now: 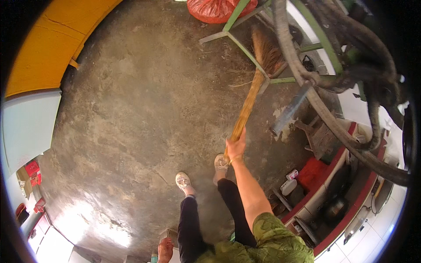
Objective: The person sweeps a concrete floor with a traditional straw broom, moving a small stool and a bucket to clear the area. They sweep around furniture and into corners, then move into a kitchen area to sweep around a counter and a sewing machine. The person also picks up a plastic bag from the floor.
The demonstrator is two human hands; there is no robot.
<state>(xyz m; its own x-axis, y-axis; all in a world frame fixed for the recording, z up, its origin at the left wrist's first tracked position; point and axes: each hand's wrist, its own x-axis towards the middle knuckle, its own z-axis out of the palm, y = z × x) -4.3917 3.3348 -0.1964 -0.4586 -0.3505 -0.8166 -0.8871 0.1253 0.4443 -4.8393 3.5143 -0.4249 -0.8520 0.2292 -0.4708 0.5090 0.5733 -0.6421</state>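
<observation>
My right hand [236, 147] grips the lower end of a yellow-brown broom handle [245, 111]. The broom's straw head [266, 50] rests on the dusty concrete floor [140, 109] under a green metal frame [239, 41]. My left hand [165, 250] hangs low at the bottom edge beside my leg, fingers curled, nothing clearly in it. My two feet in light shoes [183, 182] stand on the floor just below the right hand.
A red plastic bag [215, 9] lies at the top behind the frame. Thick dark hoses [329, 114] curve down the right. A red-edged shelf [337, 175] with pots and small containers is at lower right. A yellow wall [48, 44] is at left.
</observation>
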